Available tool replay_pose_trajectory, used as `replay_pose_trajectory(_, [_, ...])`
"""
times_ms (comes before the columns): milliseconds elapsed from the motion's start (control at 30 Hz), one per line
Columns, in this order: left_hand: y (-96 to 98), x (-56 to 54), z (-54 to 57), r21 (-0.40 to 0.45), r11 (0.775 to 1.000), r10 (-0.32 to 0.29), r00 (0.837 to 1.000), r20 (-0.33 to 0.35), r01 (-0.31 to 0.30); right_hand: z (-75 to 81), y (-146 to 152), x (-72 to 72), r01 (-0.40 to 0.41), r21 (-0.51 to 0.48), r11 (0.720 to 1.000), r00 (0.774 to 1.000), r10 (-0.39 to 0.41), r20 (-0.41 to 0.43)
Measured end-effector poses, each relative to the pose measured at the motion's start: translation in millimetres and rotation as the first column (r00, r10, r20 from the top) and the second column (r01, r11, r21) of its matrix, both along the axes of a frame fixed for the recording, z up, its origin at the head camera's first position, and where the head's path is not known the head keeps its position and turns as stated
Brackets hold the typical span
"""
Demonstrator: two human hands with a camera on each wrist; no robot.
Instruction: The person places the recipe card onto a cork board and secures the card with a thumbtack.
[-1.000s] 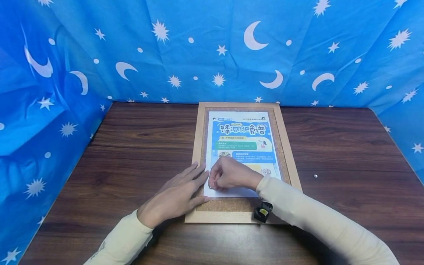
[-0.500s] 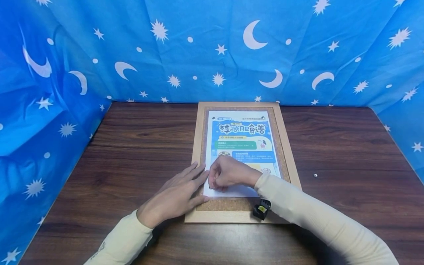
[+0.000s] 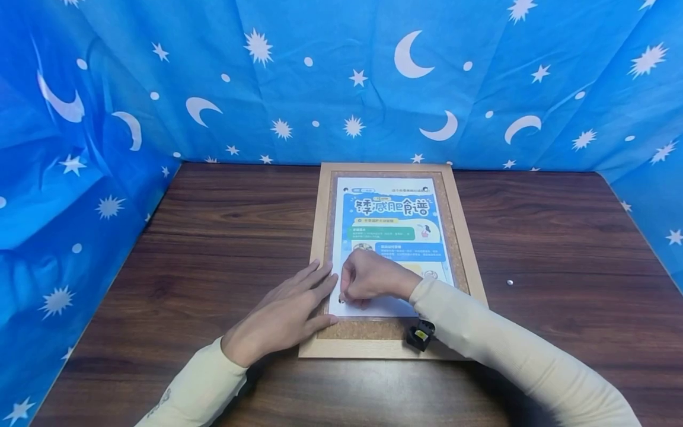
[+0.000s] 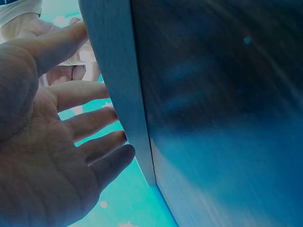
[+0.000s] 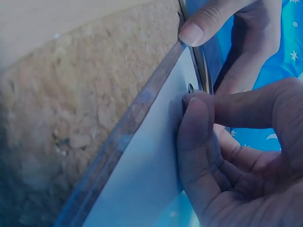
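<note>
A printed poster sheet (image 3: 392,231) in a clear film lies on a cork board (image 3: 368,330) with a pale wooden frame. My right hand (image 3: 373,276) is at the sheet's lower left corner, thumb and forefinger pinched together at a small dark thumbtack (image 5: 191,88). In the right wrist view the tack's rim shows just past the fingertips, right against the white paper. My left hand (image 3: 283,317) lies across the board's left edge with straight, spread fingers. Its thumb (image 5: 193,34) rests on the sheet's corner. Dark tacks sit at both top corners of the sheet.
A loose silvery thumbtack (image 3: 510,283) lies on the dark wooden table (image 3: 555,237), right of the board. Behind and to the sides hangs a blue cloth (image 3: 352,77) with moons and stars. A black wrist camera (image 3: 420,335) hangs below the right wrist, over the frame's lower edge.
The right fingers have shifted very slightly to the right, and a little more of the dark tack shows beside them. The left hand and board stay in place.
</note>
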State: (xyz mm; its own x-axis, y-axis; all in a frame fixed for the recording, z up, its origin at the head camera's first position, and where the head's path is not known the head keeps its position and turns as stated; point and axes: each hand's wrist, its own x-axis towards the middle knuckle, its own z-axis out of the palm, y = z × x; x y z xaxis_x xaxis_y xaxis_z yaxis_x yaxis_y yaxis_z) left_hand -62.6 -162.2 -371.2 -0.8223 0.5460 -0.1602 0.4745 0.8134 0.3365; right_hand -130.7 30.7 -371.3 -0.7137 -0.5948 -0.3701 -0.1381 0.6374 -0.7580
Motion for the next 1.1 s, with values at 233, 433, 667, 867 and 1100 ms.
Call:
replay_pose_trajectory(233, [1.9, -0.2, 0.0, -0.008, 1.0, 0.0, 1.0, 0.003, 0.0, -0.7, 5.3, 2.1, -0.019, -0.014, 1.0, 0.999, 0.018, -0.034])
replay_pose_trajectory(433, [3.5, 0.4, 2.2, -0.014, 1.0, 0.011, 1.0, 0.014, -0.011, 0.5, 21.1, 6.3, -0.034, -0.065, 0.997, 0.997, 0.029, -0.071])
replay_pose_trajectory(667, [5.8, 0.0, 3.4, -0.024, 1.0, 0.001, 1.0, 0.015, 0.0, 3.5, 63.4, 19.0, -0.027, -0.126, 0.992, 0.985, 0.005, -0.17])
replay_pose_trajectory(867, [6.7, -0.4, 4.5, -0.034, 0.999, 0.016, 1.0, 0.022, -0.015, 11.0, 114.6, 31.5, 0.083, -0.148, 0.985, 0.965, -0.117, -0.235])
replay_pose_trajectory(1100, [5.7, 0.4, 4.8, -0.036, 0.999, 0.019, 1.0, 0.019, -0.019, 8.7, 177.6, 43.7, 0.291, -0.071, 0.954, 0.92, -0.299, -0.252])
